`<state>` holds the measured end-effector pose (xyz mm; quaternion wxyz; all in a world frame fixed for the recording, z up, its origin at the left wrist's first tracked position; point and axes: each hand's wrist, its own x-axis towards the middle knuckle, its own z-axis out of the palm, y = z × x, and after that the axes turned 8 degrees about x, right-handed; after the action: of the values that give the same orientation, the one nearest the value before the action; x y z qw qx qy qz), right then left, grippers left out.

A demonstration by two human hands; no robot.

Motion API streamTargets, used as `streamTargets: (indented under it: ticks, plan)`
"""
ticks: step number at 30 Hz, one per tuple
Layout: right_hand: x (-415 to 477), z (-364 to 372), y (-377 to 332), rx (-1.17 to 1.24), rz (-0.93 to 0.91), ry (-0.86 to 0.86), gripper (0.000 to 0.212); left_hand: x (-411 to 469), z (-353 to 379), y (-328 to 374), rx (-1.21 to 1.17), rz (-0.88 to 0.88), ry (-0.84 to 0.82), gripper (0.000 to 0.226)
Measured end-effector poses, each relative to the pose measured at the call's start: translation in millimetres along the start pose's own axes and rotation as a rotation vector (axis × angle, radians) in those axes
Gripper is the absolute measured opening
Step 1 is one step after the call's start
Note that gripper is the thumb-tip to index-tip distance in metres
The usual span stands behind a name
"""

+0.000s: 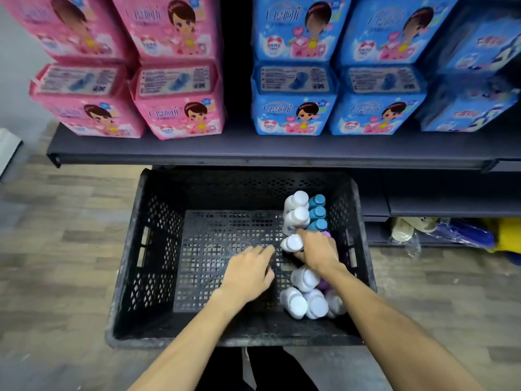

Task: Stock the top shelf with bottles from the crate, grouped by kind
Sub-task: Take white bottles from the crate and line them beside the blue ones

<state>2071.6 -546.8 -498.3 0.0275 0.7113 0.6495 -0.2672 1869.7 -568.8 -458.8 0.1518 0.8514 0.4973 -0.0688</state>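
Bare forearms reach down from the bottom edge of the frame, above dark trousers, into a black perforated plastic crate [152, 249] that sits on a grey-brown wood-pattern floor [56, 249] at the foot of a store rack. The right hand [318, 249] is wrapped around a white plastic bottle [291, 243] near the crate's right wall, fingers curled over its top end. The left hand [248, 273] is just beside it over the bare mesh floor, fingers loosely spread and holding nothing; whether they touch the mesh cannot be told. All the remaining stock crowds the crate's right side: two more upright white bottles [296, 210] with a row of three teal-capped bottles [317, 213] touching them at the far end, a cluster of white bottles [304, 300] in the near right corner under the right forearm, and a purple bottle [324, 285] partly hidden among them. Above the crate runs a dark grey metal shelf [253, 148] stacked with pink soft packs [180, 108] on the left and blue soft packs [293, 114] on the right. Lower right, bagged goods [451, 230] lie on a bottom shelf.
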Motion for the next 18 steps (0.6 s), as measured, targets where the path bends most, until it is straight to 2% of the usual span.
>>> streamTargets:
  ticks: [6, 9, 12, 18]
  plan:
    - [-9.4, -39.5, -1.5, 0.128, -0.086, 0.043, 0.049, 11.6, -21.7, -6.9, 0.018, -0.018, 0.045, 0.039]
    - [-12.8, -82.2, -12.9, 0.263, -0.182, 0.109, 0.048, 16.5, -46.2, -9.9, 0.070, -0.015, 0.115, 0.039]
    - [-17.9, -132.4, -32.5, 0.385, -0.307, 0.192, 0.049, 18.4, -83.7, -15.2, 0.139, -0.031, 0.189, 0.039]
    - [-42.6, -236.5, -81.9, 0.453, -0.540, 0.379, 0.053, 18.2, -188.4, -17.4, 0.174, -0.044, 0.381, 0.029]
